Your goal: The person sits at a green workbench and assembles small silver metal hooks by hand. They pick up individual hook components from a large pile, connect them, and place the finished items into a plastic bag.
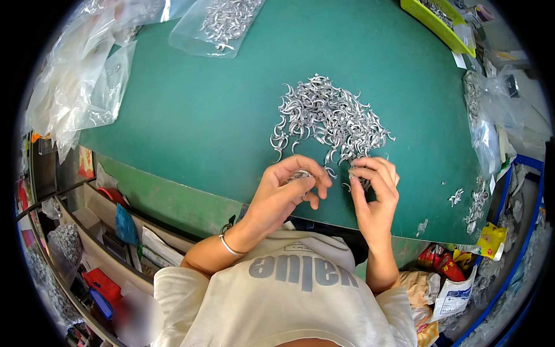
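Observation:
A heap of small curved silver metal pieces [332, 113], shaped like crescents or open rings, lies on the green tabletop [191, 110]. At the near edge of the heap, my left hand [289, 184] is curled around a few of these pieces [299, 175], partly covered by the fingers. To its right, my right hand [377, 186] has its thumb and fingers bent together around similar silver pieces [363, 181]. How many it grips is hidden. Some loose pieces [330, 172] lie between the two hands.
A clear bag of silver pieces [228, 23] and crumpled plastic bags [81, 81] lie at the far left. A yellow-green basket [436, 26] stands far right. Smaller piles [477, 205] sit by the right edge. Shelves with clutter [110, 231] are below left; a blue-framed rack [509, 260] stands right.

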`<state>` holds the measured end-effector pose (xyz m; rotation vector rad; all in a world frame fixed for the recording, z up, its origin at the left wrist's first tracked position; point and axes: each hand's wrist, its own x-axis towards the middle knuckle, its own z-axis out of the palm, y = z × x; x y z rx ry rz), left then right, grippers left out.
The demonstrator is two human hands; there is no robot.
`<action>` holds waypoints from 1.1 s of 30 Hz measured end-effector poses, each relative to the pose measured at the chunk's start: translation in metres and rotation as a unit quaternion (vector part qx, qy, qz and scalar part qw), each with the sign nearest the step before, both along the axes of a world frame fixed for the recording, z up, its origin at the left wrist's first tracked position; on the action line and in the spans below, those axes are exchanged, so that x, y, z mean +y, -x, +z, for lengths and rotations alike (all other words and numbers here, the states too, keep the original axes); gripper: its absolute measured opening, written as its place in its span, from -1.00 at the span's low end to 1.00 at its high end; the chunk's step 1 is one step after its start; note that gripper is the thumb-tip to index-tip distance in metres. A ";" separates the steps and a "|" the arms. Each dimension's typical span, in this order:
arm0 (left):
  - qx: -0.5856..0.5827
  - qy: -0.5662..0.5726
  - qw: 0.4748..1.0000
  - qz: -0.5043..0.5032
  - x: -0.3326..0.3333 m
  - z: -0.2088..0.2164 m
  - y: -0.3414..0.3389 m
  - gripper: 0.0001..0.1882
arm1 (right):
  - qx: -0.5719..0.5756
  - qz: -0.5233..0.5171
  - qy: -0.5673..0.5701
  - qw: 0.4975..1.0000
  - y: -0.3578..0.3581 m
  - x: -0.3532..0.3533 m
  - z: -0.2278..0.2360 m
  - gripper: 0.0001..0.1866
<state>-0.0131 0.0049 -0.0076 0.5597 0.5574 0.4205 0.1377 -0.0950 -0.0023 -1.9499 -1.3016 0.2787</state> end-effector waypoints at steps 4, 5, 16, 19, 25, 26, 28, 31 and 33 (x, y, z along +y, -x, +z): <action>0.068 -0.100 0.992 -0.033 -0.006 0.005 -0.004 -0.85 | 0.304 -0.017 -0.025 0.952 0.006 -0.007 0.010 -0.87; 0.092 -0.135 0.986 -0.043 -0.007 0.009 -0.006 -0.82 | 0.359 -0.018 -0.019 0.933 0.008 -0.009 0.012 -0.86; 0.013 -0.257 0.964 -0.068 -0.007 0.007 -0.011 -0.89 | 0.457 -0.030 -0.025 0.888 0.012 -0.018 0.033 -0.79; 0.035 -0.114 0.987 -0.104 -0.004 0.017 -0.009 -0.92 | 0.444 -0.011 -0.052 0.894 0.010 -0.021 0.029 -0.80; 0.013 -0.042 0.995 -0.086 -0.009 0.019 -0.008 -0.91 | 0.555 0.012 -0.067 0.829 0.010 -0.021 0.028 -0.87; 0.014 -0.066 0.995 -0.077 -0.010 0.019 -0.010 -0.91 | 0.586 0.011 -0.069 0.807 0.011 -0.021 0.028 -0.89; 0.007 -0.105 0.992 -0.063 -0.013 0.019 -0.012 -0.92 | 0.631 0.009 -0.071 0.773 0.014 -0.022 0.024 -0.90; 0.000 -0.150 0.987 -0.054 -0.014 0.017 -0.012 -0.92 | 0.642 0.017 -0.070 0.763 0.018 -0.024 0.017 -0.91; 0.008 -0.185 0.981 -0.055 -0.013 0.018 -0.012 -0.93 | 0.575 0.037 -0.082 0.813 0.016 -0.024 0.016 -0.91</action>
